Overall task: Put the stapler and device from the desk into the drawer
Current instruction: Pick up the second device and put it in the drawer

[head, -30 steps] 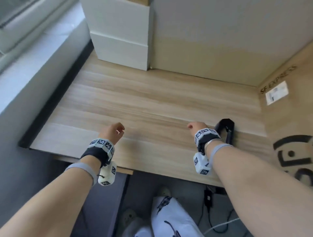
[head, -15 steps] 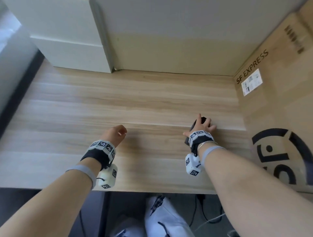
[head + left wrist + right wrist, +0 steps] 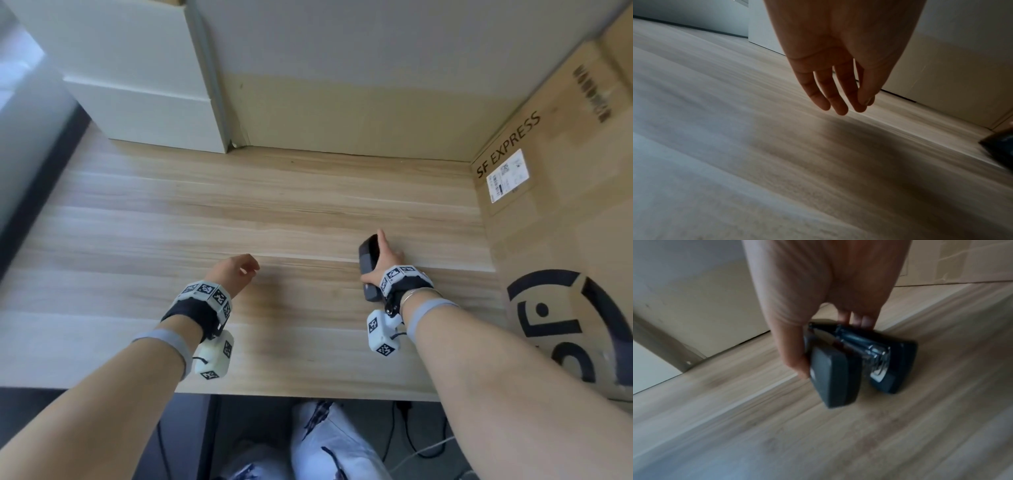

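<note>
A black stapler (image 3: 367,260) with a metal inner part (image 3: 877,353) is at the right of the wooden desk (image 3: 171,240). My right hand (image 3: 383,263) grips it, thumb on one side and fingers (image 3: 859,321) on the other, with its open front end toward the wrist camera. It is at or just above the desk top. My left hand (image 3: 239,270) hangs over the middle of the desk, fingers (image 3: 838,100) relaxed and holding nothing. The stapler's dark edge (image 3: 1001,149) shows at the right of the left wrist view. No other device and no drawer is in view.
A large cardboard box (image 3: 565,205) marked SF EXPRESS walls off the desk's right side. White boxes (image 3: 137,85) stand at the back left against the wall. Cables (image 3: 421,442) and my clothed legs (image 3: 329,442) lie below the desk's front edge.
My right hand has moved right onto the stapler and closed round it. The left hand has stayed over the desk. The head view has turned right.
</note>
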